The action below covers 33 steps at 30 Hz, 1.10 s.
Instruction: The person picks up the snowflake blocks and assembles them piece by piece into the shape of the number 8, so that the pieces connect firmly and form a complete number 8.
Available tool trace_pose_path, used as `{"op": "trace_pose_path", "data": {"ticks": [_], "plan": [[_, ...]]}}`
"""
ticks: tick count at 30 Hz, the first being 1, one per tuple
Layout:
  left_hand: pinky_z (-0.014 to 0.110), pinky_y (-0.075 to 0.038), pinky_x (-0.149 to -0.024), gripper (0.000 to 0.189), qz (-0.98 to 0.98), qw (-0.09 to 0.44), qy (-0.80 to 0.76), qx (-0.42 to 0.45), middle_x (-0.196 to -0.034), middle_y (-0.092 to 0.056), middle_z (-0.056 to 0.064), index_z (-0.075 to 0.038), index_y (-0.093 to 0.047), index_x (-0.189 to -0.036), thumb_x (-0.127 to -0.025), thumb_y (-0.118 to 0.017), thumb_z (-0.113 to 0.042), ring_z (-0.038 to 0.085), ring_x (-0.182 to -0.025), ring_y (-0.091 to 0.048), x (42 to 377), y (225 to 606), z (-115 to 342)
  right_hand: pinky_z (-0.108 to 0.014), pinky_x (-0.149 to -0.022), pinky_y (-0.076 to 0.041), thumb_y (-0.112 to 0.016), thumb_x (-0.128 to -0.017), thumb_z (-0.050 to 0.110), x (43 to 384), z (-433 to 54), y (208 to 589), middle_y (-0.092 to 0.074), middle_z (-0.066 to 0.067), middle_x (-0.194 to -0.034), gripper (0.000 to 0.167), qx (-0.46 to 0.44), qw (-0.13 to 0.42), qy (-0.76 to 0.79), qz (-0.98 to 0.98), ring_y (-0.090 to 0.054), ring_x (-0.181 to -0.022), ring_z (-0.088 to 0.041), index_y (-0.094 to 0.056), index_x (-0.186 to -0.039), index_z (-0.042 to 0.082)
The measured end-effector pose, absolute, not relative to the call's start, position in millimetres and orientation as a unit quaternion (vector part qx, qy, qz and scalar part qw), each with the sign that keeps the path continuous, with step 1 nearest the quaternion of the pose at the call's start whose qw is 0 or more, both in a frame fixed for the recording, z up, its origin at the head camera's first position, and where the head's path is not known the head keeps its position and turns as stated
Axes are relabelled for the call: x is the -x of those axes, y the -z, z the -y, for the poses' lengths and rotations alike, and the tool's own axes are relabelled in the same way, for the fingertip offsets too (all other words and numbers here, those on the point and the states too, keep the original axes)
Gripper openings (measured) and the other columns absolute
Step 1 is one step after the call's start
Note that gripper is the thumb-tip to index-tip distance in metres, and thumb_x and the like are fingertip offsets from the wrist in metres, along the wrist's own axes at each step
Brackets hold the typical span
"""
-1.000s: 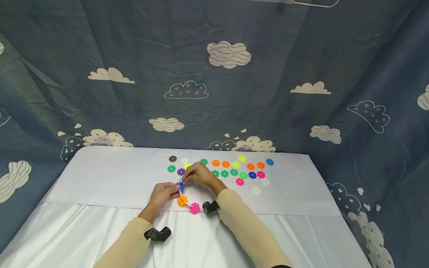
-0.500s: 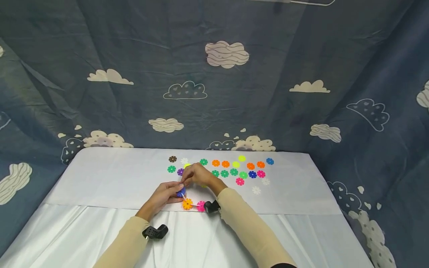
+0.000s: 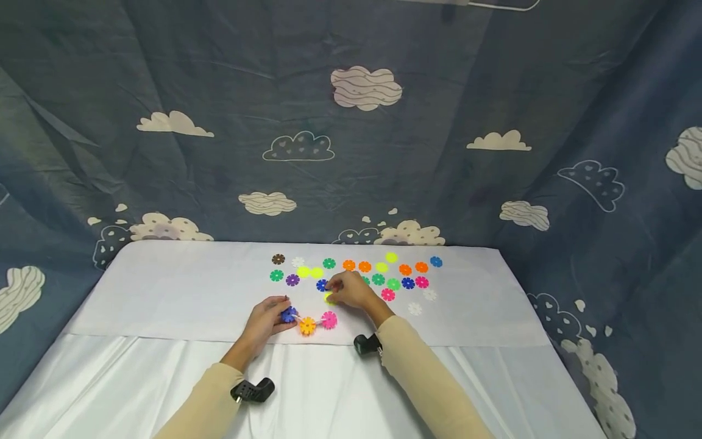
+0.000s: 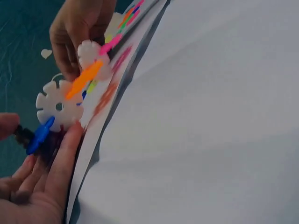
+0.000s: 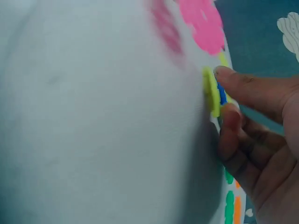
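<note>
My left hand [image 3: 265,322] grips the blue end of a chain of notched interlocking discs. A small dark disc [image 4: 23,136] joins the blue disc [image 4: 41,135] by my thumb. Beyond it the chain runs through a white disc [image 4: 60,106], an orange disc [image 3: 308,326] and another white one to a pink disc [image 3: 329,320] at the far end. My right hand [image 3: 352,290] is over the loose discs, thumb and finger parted. A yellow disc [image 5: 211,92] and a blue disc [image 3: 322,285] lie right at its fingertips, partly hidden by the hand.
Loose discs in several colours lie in rough rows along the back of the white table [image 3: 181,292], among them a brown disc [image 3: 278,259] and a purple disc [image 3: 293,280]. A dark cloud-print curtain [image 3: 307,183] hangs behind and at both sides.
My right hand has left the chain beside the left hand and moved right to the loose yellow and blue discs. The chain in my left hand has shifted and tilted slightly.
</note>
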<state>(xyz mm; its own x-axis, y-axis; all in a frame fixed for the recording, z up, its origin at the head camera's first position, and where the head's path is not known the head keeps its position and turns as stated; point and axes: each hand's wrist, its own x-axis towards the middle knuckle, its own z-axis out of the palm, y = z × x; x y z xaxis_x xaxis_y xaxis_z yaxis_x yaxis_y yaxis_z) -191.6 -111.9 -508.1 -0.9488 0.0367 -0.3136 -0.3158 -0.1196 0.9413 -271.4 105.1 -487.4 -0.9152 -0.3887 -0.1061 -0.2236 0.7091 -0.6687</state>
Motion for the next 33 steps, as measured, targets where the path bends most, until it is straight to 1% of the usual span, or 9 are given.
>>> {"op": "trace_pose_path", "data": {"ticks": [5,9,12,15,19,22,26,30,33], "plan": [[0.031,-0.056,-0.084,0.043,-0.669,0.1,-0.726,0.127,-0.133,-0.049,0.026,0.01,-0.044,-0.133,-0.098,-0.054,-0.014,0.018,-0.097,-0.061,188,507,107,-0.022,-0.063,-0.043,-0.08,-0.079,0.015,267,-107,491,-0.056,0.0,-0.07,0.02,0.149,0.11,0.317,-0.93,-0.049,-0.068,-0.014,-0.071,-0.094,0.005],[0.028,-0.056,-0.083,0.041,-0.697,0.08,-0.702,0.126,-0.124,-0.059,0.022,0.006,-0.051,-0.13,-0.095,-0.059,-0.015,0.015,-0.096,-0.061,189,508,106,-0.023,-0.066,-0.045,-0.079,-0.08,0.014,266,-107,493,-0.058,0.0,-0.075,0.016,0.152,0.106,0.311,-0.932,-0.05,-0.072,-0.014,-0.069,-0.09,0.006],[0.029,-0.056,-0.084,0.04,-0.701,0.078,-0.7,0.115,-0.119,-0.062,0.02,0.005,-0.053,-0.128,-0.094,-0.061,-0.013,0.014,-0.094,-0.062,190,509,109,-0.023,-0.068,-0.046,-0.078,-0.081,0.012,265,-108,495,-0.058,0.0,-0.079,0.016,0.165,0.097,0.325,-0.926,-0.051,-0.073,-0.014,-0.066,-0.091,0.007],[0.03,-0.055,-0.085,0.039,-0.703,0.089,-0.697,0.106,-0.117,-0.064,0.019,0.004,-0.056,-0.126,-0.093,-0.063,-0.013,0.014,-0.095,-0.063,192,511,111,-0.022,-0.062,-0.048,-0.075,-0.083,0.007,264,-110,498,-0.059,-0.002,-0.078,0.014,0.157,0.093,0.389,-0.903,-0.054,-0.067,-0.013,-0.066,-0.093,0.005],[0.031,-0.054,-0.088,0.04,-0.704,0.098,-0.695,0.102,-0.12,-0.063,0.02,0.006,-0.057,-0.126,-0.092,-0.065,-0.013,0.016,-0.099,-0.063,193,511,112,-0.022,-0.052,-0.048,-0.069,-0.087,0.0,263,-106,497,-0.061,-0.006,-0.077,0.013,0.121,0.093,0.517,-0.842,-0.056,-0.057,-0.014,-0.069,-0.099,-0.001],[0.031,-0.054,-0.088,0.04,-0.701,0.101,-0.698,0.103,-0.123,-0.062,0.022,0.007,-0.057,-0.126,-0.092,-0.065,-0.013,0.017,-0.101,-0.063,194,511,113,-0.022,-0.054,-0.049,-0.067,-0.087,0.0,263,-94,493,-0.062,-0.007,-0.079,0.019,0.106,0.109,0.578,-0.801,-0.056,-0.059,-0.014,-0.069,-0.106,-0.003],[0.03,-0.055,-0.086,0.04,-0.693,0.104,-0.706,0.097,-0.124,-0.061,0.022,0.008,-0.056,-0.126,-0.093,-0.064,-0.011,0.015,-0.1,-0.064,196,511,114,-0.024,-0.057,-0.053,-0.067,-0.088,0.0,263,-72,489,-0.063,-0.006,-0.077,0.02,0.113,0.136,0.608,-0.774,-0.058,-0.061,-0.014,-0.067,-0.106,-0.007],[0.029,-0.055,-0.085,0.039,-0.687,0.104,-0.713,0.088,-0.121,-0.063,0.023,0.009,-0.056,-0.126,-0.093,-0.064,-0.01,0.014,-0.097,-0.065,197,512,114,-0.038,-0.06,-0.058,-0.064,-0.09,-0.001,256,-59,475,-0.065,-0.017,-0.082,0.019,0.136,0.145,0.609,-0.767,-0.06,-0.064,-0.034,-0.066,-0.106,-0.012],[0.028,-0.056,-0.083,0.038,-0.683,0.102,-0.718,0.087,-0.12,-0.063,0.023,0.01,-0.056,-0.125,-0.093,-0.063,-0.008,0.012,-0.095,-0.065,197,514,113,-0.041,-0.062,-0.058,-0.061,-0.091,-0.003,250,-53,464,-0.065,-0.023,-0.085,0.021,0.142,0.159,0.615,-0.759,-0.059,-0.064,-0.036,-0.064,-0.109,-0.014]]}}
